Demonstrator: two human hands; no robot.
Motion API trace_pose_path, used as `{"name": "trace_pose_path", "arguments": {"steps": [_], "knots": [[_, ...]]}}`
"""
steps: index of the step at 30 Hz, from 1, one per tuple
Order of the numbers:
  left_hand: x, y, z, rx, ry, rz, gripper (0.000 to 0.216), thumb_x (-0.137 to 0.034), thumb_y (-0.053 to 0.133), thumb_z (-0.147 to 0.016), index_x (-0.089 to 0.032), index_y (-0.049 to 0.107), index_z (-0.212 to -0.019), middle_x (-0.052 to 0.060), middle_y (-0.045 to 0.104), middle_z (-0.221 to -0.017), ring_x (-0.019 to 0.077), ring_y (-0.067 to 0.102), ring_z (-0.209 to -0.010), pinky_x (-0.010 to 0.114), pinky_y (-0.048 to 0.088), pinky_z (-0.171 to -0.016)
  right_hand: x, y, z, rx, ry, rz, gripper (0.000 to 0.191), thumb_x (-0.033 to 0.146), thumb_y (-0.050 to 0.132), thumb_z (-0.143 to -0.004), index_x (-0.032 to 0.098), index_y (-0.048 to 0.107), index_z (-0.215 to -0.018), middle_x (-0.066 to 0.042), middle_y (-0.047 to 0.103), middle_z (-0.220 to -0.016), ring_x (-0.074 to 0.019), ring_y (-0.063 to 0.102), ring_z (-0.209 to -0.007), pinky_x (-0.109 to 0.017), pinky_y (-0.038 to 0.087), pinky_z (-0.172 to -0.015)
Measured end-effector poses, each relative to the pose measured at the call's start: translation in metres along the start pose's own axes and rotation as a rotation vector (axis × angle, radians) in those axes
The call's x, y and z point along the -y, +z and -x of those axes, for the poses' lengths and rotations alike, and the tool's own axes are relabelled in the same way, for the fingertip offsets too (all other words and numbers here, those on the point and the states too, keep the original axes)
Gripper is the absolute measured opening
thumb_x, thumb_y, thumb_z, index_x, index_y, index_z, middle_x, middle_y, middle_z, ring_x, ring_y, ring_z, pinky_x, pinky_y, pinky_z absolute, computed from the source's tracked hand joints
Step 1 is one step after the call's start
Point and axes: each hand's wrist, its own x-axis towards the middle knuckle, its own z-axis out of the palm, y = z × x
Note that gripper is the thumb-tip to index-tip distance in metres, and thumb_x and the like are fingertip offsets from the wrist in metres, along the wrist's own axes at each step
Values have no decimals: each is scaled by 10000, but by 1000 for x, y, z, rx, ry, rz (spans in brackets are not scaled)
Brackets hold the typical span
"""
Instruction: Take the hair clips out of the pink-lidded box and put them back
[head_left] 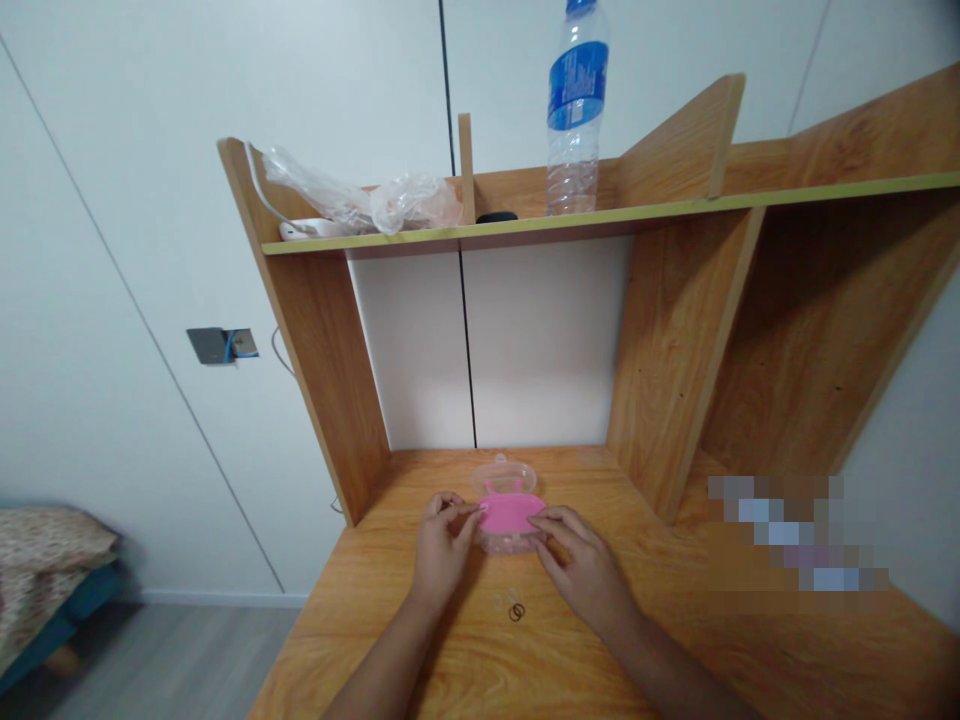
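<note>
A small oval clear plastic box (504, 545) sits on the desk with its clear lid (504, 475) swung back. A bright pink oval tray (511, 514) lies at the top of the box. At the tray's left edge, my left hand (441, 548) pinches with thumb and fingers. A small pale loop shows by those fingertips; whether they hold it I cannot tell. My right hand (581, 560) has its fingers closed on the tray's right edge, thumb low by the box. Small dark rings (517, 612) and pale clear rings (499, 601) lie nearer me, between my forearms.
A wooden desk (375, 640) has upright panels and a shelf (420, 240) behind the box. On the shelf stand a water bottle (576, 110) and a crumpled plastic bag (405, 203). A blurred-out patch (787, 540) covers something at right. A bed (52, 570) is at left.
</note>
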Motion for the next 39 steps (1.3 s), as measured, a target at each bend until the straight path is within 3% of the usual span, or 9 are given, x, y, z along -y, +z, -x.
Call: {"name": "trace_pose_path", "arguments": {"steps": [7, 13, 22, 28, 30, 33, 36, 39], "knots": [[11, 6, 0, -2, -36, 54, 119, -307, 749, -849, -205, 810, -844, 67, 627, -947, 211, 612, -949, 371, 501, -909, 3, -1, -2, -25, -8, -28, 284, 158, 568, -911, 260, 720, -1128, -92, 682, -1093, -251, 683, -1027, -378, 597, -902], [5, 5, 1, 0, -13, 72, 79, -229, 733, -834, -207, 809, -834, 72, 633, -951, 221, 618, -960, 380, 504, -908, 1, 1, 0, 5, 1, -37, 291, 145, 558, -922, 259, 710, -1142, -95, 662, -1113, -257, 668, -1042, -394, 585, -921], [-3, 1, 4, 50, 52, 60, 230, -151, 564, -895, -200, 767, -992, 83, 643, -1003, 232, 623, -1001, 389, 504, -922, 3, -3, -2, 25, 6, -37, 268, 163, 540, -933, 248, 717, -1114, -95, 685, -1085, -246, 674, -1011, -373, 577, -892], [-14, -14, 5, 46, 228, -96, 242, -94, 448, -866, -203, 664, -879, 81, 639, -922, 242, 621, -930, 369, 494, -844, 18, -12, 0, 359, -68, 2, 216, 201, 611, -915, 279, 736, -1074, -43, 747, -1054, -220, 703, -947, -319, 564, -845], [-19, -19, 6, 130, 347, -178, 211, -98, 456, -822, -199, 639, -845, 86, 643, -854, 245, 618, -854, 361, 485, -784, 24, -12, 1, 460, -79, 29, 179, 261, 677, -897, 280, 744, -1063, -33, 753, -1035, -232, 704, -955, -324, 558, -850], [-24, -25, 5, 411, 486, -334, 138, -123, 521, -710, -198, 628, -754, 76, 656, -717, 230, 616, -690, 327, 455, -656, 29, -12, 1, 554, -96, 39, 204, 330, 720, -881, 284, 749, -1077, -37, 737, -1040, -247, 684, -1001, -334, 541, -882], [-31, -29, 3, 683, 442, -455, 78, -143, 567, -664, -200, 621, -671, 43, 666, -622, 192, 610, -572, 279, 406, -563, 30, -13, 0, 613, -88, 6, 196, 327, 703, -884, 276, 755, -1066, -45, 709, -1082, -247, 664, -1043, -339, 519, -913], [-37, -31, 3, 805, 323, -492, 44, -189, 603, -691, -200, 645, -685, 19, 697, -634, 170, 633, -570, 249, 397, -545, 29, -13, 0, 649, -40, -37, 174, 300, 703, -871, 264, 750, -1035, -39, 695, -1065, -239, 658, -1032, -335, 506, -901]]}}
